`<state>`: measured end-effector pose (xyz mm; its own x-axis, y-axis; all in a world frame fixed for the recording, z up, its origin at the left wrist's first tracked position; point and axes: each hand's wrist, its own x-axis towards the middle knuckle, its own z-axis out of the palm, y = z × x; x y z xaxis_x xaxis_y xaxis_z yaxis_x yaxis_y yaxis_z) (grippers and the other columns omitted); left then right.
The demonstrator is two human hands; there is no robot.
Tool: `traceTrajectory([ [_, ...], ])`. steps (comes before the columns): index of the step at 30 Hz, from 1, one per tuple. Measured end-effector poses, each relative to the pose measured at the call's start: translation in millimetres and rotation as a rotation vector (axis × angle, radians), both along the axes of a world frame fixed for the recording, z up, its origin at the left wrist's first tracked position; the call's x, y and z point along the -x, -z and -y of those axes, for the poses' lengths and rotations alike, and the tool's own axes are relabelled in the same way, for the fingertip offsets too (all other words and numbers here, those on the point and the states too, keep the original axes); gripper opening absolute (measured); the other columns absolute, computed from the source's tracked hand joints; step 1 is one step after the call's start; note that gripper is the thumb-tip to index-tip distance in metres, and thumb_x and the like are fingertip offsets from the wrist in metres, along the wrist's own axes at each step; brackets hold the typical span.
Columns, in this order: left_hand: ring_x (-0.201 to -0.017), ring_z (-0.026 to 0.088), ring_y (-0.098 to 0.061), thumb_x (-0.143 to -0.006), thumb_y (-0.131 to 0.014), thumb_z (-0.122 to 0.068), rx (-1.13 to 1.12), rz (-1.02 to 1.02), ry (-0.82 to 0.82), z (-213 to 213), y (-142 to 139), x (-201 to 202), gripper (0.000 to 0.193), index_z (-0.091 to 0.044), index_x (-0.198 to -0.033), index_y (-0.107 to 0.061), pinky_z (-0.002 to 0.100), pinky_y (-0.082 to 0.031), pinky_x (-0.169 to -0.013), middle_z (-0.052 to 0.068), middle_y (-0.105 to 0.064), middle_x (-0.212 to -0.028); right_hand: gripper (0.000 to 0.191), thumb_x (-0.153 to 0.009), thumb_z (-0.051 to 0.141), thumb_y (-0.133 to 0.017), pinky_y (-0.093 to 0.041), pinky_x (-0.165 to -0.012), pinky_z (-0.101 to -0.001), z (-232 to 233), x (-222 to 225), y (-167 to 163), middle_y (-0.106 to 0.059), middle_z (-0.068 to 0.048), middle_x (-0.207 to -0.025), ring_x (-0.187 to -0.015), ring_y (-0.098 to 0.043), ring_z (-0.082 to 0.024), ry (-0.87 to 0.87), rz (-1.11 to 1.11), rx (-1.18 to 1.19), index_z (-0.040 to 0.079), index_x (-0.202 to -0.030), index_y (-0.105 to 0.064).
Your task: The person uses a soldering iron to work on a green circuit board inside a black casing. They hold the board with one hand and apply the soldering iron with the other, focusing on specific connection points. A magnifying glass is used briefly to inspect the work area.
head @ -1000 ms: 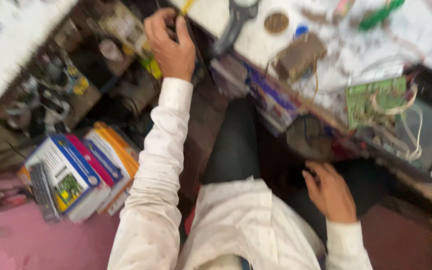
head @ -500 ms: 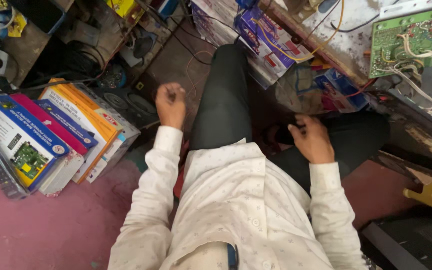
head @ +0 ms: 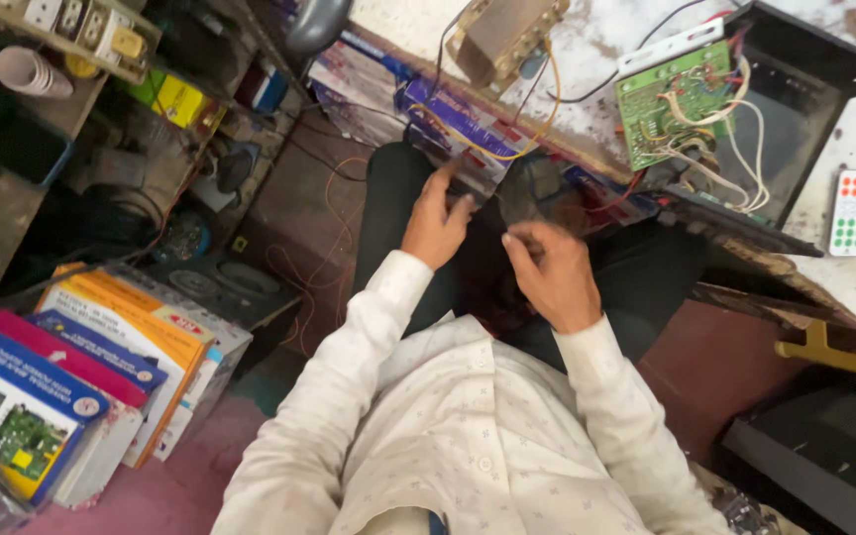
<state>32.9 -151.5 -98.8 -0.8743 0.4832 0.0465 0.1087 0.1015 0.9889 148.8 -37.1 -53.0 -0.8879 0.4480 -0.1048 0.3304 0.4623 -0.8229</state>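
Left hand (head: pixel 435 220) half-open, fingertips on boxes under bench edge; right hand (head: pixel 547 272) loosely curled, grip unclear. Best steadied slowly.

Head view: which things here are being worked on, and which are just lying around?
In hand: left hand and right hand meet over the lap at a dark blurred object; what it is can't be told.

Lying about: green circuit board, white remote, stacked boxes, paper cups.
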Motion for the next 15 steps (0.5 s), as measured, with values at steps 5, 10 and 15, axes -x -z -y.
traceTrajectory([
  [5, -0.091, 0.033, -0.074, -0.086, -0.065, -0.008, 0.042, 0.349, -0.012, -36, -2, 21, 0.063, -0.003, -0.145, -0.046, 0.037, -0.058, -0.077, 0.018, -0.068, -0.120, 0.011, -0.096, 0.008, -0.072, -0.052, -0.058, -0.0280, -5, -28, -17, -0.071, -0.011, -0.087, -0.063, -0.067, -0.014, 0.030, -0.096, -0.072, -0.001, -0.101, -0.073],
  [10, -0.101, 0.029, -0.073, -0.087, -0.069, -0.001, 0.127, -0.010, -0.082, -29, -3, 20, 0.047, 0.000, -0.133, -0.061, 0.036, -0.057, -0.086, 0.018, -0.071, -0.118, 0.013, -0.102, 0.001, -0.068, -0.056, -0.074, -0.0354, -16, 3, -27, -0.068, -0.016, -0.113, -0.087, -0.069, -0.027, 0.050, -0.332, -0.408, 0.000, -0.115, -0.067],
  [15, -0.077, 0.016, -0.072, -0.093, -0.059, -0.003, -0.332, 0.356, -0.212, -5, -13, 12, 0.031, 0.002, -0.123, -0.063, 0.027, -0.056, -0.061, 0.011, -0.071, -0.116, 0.023, -0.105, -0.004, -0.061, -0.053, -0.092, -0.0473, -29, 49, -28, -0.061, -0.022, -0.118, -0.109, -0.062, -0.043, 0.011, -0.430, -0.609, -0.002, -0.128, -0.060],
])
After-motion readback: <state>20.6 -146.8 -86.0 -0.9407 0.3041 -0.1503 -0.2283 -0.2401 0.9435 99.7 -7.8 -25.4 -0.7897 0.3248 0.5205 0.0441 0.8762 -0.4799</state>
